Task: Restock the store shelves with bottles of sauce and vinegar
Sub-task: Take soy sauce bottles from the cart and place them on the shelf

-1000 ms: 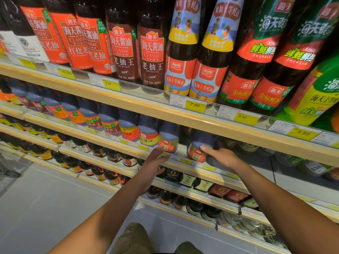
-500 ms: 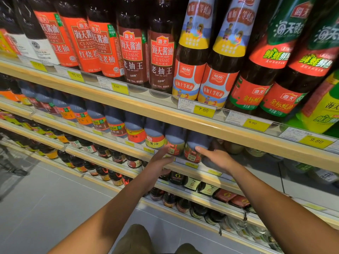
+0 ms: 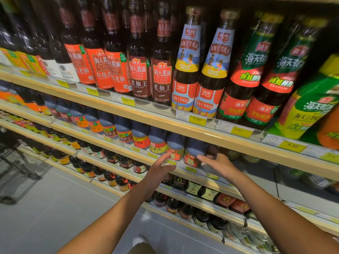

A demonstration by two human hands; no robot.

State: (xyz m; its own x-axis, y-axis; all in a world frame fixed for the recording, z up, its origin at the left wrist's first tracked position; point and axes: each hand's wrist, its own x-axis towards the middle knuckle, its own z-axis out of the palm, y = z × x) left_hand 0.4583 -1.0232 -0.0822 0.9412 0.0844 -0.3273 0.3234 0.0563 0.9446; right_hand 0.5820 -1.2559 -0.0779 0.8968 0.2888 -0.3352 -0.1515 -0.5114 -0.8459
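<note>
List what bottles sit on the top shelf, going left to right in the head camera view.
Orange-label soy sauce bottles → two dark-red-label soy sauce bottles → two blue-and-orange oyster sauce bottles → two green-and-red oyster sauce bottles → green-and-yellow bottle at the right edge. The far-left bottles are too blurred to name.

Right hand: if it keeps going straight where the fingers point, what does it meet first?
Most likely the red-labelled bottle at the end of the second-shelf row; the right hand has its fingertips right at its label. Whether they touch is unclear.
</note>
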